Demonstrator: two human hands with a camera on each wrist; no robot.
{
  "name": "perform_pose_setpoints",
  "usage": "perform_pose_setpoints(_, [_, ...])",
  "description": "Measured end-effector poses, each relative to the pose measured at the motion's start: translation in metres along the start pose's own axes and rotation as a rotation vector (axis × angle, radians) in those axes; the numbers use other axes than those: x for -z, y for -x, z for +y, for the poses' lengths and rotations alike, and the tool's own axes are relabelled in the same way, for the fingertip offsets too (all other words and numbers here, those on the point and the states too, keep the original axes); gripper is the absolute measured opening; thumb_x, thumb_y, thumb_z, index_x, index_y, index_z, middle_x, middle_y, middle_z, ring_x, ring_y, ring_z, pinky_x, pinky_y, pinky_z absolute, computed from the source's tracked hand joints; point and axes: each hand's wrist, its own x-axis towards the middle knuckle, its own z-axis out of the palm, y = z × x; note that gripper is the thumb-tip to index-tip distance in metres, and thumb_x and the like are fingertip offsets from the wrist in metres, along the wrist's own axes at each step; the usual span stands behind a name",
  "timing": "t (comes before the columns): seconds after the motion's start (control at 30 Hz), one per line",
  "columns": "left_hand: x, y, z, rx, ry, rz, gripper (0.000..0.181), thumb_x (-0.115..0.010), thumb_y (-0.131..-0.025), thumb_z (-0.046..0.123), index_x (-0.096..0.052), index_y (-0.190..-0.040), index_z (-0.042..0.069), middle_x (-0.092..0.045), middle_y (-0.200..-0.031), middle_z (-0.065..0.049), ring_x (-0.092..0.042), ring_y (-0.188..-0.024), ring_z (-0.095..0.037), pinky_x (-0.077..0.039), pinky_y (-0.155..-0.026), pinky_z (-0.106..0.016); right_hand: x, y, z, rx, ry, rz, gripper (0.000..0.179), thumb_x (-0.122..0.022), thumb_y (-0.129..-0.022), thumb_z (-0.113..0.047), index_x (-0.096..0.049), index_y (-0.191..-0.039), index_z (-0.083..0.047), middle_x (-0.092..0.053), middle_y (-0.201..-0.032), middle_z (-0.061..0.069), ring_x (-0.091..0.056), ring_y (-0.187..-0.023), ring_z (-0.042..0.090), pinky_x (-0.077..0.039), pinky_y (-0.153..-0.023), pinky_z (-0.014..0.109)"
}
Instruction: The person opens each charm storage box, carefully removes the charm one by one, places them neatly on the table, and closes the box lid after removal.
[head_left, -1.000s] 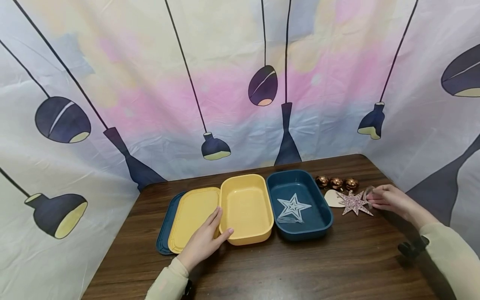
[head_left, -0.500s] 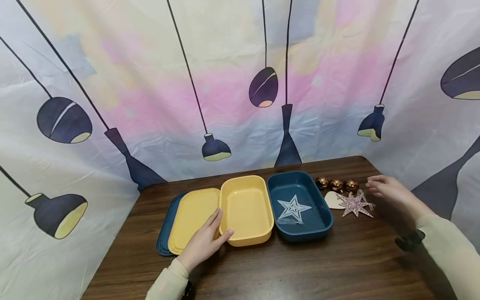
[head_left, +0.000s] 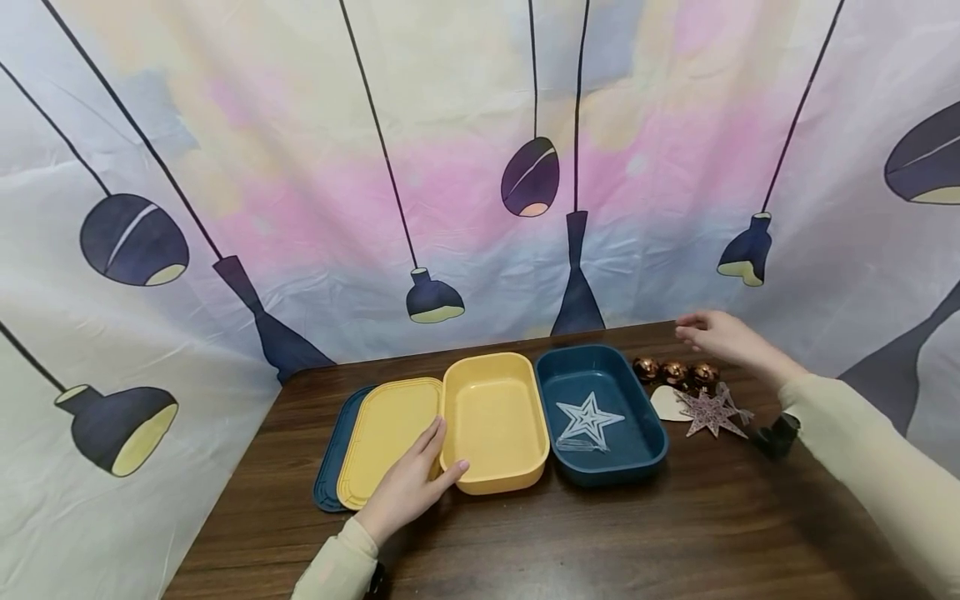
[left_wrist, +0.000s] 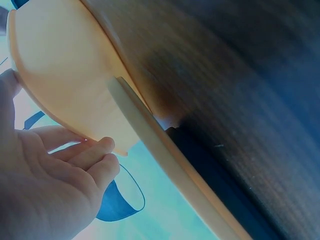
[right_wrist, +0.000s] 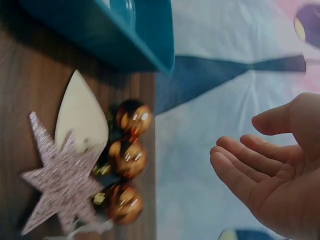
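Note:
My left hand (head_left: 408, 483) rests at the near left corner of a yellow plastic box (head_left: 491, 479), its thumb and fingers touching the rim. The right hand (head_left: 723, 335) hovers holding nothing, fingers loosely bent, above the far side of several ornaments. Nearest to it are three shiny copper-coloured balls (right_wrist: 127, 159) in a row. Close by lie a cream heart-shaped piece (head_left: 670, 403) and a pink glitter star (head_left: 708, 412), which partly overlaps the heart. Inside the dark blue box (head_left: 648, 454) lies a white star ornament (head_left: 588, 418) with a clear ribbon.
Left of the yellow box, a yellow lid (head_left: 386, 425) lies over a dark blue lid (head_left: 330, 467). Everything stands on a dark wooden table (head_left: 585, 542). A cloth printed with hanging lamps (head_left: 480, 208) covers the wall behind the table.
The right hand let go of the pink star's ribbon, then rose and moved left and away over the copper balls. The left hand and the boxes stayed in place.

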Motion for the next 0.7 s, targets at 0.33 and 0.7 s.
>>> perform_pose_setpoints(0.33, [0.001,0.002,0.001,-0.002,0.013,-0.004,0.093,-0.052,-0.094,0.07,-0.029,-0.159,0.008,-0.024,-0.165,-0.009,-0.031,-0.147,-0.029,-0.036,-0.113,-0.052,-0.031,-0.024,-0.049,0.055,0.11,-0.11,0.044,-0.052,-0.106,-0.023,-0.055,-0.135,0.011,-0.061,-0.125,0.03,-0.065,-0.099,0.034,-0.052,-0.078,0.045])
perform_pose_setpoints(0.7, [0.003,0.003,0.002,-0.009,0.012,-0.001,0.091,-0.053,-0.095,0.068,-0.029,-0.159,0.008,-0.024,-0.165,-0.009,-0.033,-0.147,-0.029,-0.037,-0.112,-0.052,-0.068,-0.043,-0.071,0.277,0.213,-0.272,0.028,-0.064,-0.1,-0.017,-0.07,-0.121,0.001,-0.071,-0.109,0.009,-0.068,-0.092,0.02,-0.056,-0.078,0.039])
